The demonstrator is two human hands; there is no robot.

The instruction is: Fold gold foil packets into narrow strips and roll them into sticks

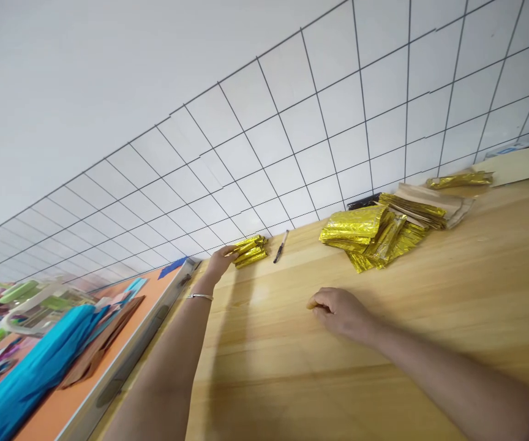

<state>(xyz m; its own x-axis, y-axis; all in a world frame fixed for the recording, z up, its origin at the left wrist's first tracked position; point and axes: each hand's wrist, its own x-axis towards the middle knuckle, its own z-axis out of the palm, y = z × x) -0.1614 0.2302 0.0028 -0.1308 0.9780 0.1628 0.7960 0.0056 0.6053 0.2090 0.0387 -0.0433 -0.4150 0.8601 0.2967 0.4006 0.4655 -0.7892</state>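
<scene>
At the far left of the wooden table, my left hand point(221, 262) has its fingers closed on the near end of a small stack of shiny gold foil bags point(253, 251). A bracelet is on that wrist. My right hand point(342, 312) is held over the middle of the table with its fingers curled in, and I see no thing in it. Beyond it lies a larger pile of gold foil bags point(354, 225), fanned out in layers. A pen point(281, 247) rests between the two groups of bags.
A wire grid point(301, 122) stands along the wall behind the wooden table point(264, 367). Brown paper-like sheets point(455, 208) and another gold bundle point(460, 179) lie at the back right. On the left, an orange surface point(108, 367) bears blue fabric point(39, 373) and brown fabric point(103, 343).
</scene>
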